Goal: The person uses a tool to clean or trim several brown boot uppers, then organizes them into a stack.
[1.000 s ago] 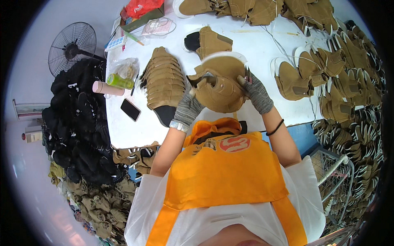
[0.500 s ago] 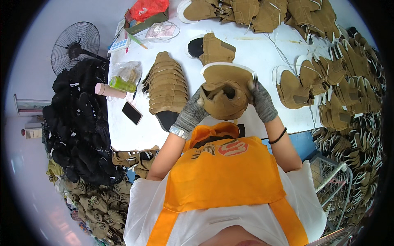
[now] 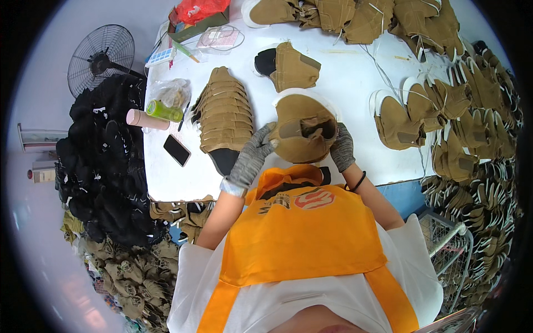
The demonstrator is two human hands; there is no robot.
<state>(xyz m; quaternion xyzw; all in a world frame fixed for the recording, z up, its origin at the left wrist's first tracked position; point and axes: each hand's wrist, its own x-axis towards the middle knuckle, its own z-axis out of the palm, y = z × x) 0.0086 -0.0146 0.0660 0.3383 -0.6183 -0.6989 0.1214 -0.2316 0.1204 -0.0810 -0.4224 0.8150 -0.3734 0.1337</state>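
A brown shoe upper (image 3: 297,114) with a white curved rim is held just above the near edge of the white table, its dark opening toward me. My left hand (image 3: 254,151), in a grey knit glove, pinches its left side with thumb and fingers. My right hand (image 3: 342,147), gloved alike, closes on the right side; its fingers are partly hidden behind the upper. Left of it lies an overlapping row of brown uppers (image 3: 226,114) with a black piece at the near end. Just beyond the held upper rests another brown upper (image 3: 298,66) with a black end.
Strung bundles of brown uppers (image 3: 397,119) fill the table's right side. At left are a phone (image 3: 177,150), pink bottle (image 3: 147,119), green bottle (image 3: 165,111) and pen. A box with a red bag (image 3: 201,11) stands far left. Black uppers (image 3: 105,166) hang beside a fan (image 3: 101,61).
The held upper has turned and tilted, showing more of its opening, and sits slightly lower. My right hand has moved down along its side. A dark pointed tip by that hand is out of sight.
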